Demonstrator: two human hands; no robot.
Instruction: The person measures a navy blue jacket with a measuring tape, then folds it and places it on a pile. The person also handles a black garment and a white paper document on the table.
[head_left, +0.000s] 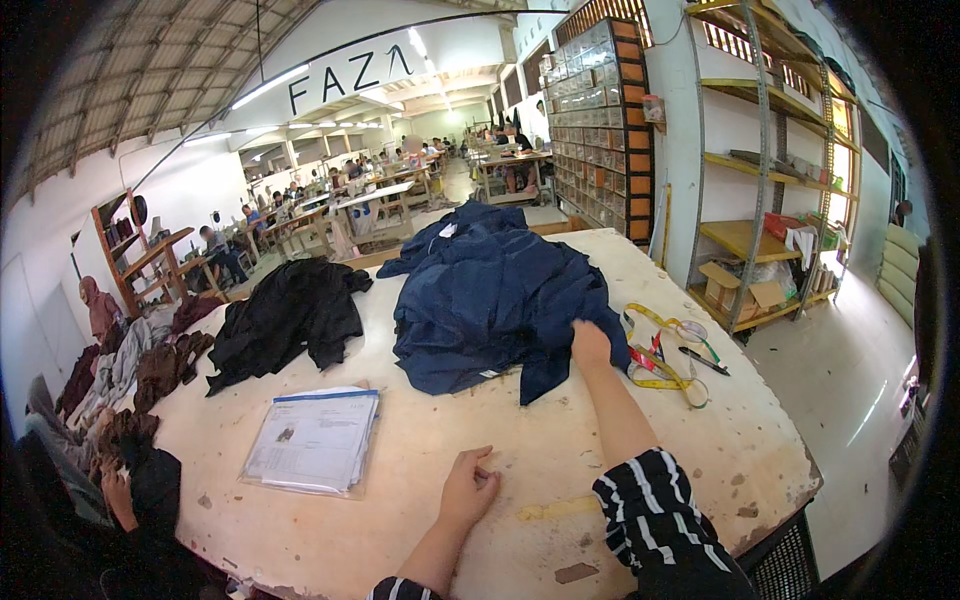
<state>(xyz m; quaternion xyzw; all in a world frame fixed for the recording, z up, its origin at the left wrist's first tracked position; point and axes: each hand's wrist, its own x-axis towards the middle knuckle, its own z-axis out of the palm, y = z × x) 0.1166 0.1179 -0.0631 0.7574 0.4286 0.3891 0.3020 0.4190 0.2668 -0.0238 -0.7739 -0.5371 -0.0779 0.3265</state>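
Observation:
A large heap of navy blue garments (495, 300) lies on the worktable in front of me, with small white tags showing in it. My right hand (592, 346) is at the heap's right side, its fingers curled into the navy cloth and partly hidden by it. Closer to me, my left hand (471, 486) hovers over or rests on the bare tabletop, holding nothing, with the index finger stretched and the others bent. Left of it lies a clear plastic sleeve (311, 442) with printed sheets inside. Beyond the sleeve sits a pile of black cloth (289, 322).
On the table's right are a yellow tape measure (664, 384) and a black pen (703, 361). Brown and grey cloth (161, 367) covers the left edge, where another person's hand (118, 495) shows. Metal shelving (761, 157) stands right; people sit at sewing tables behind.

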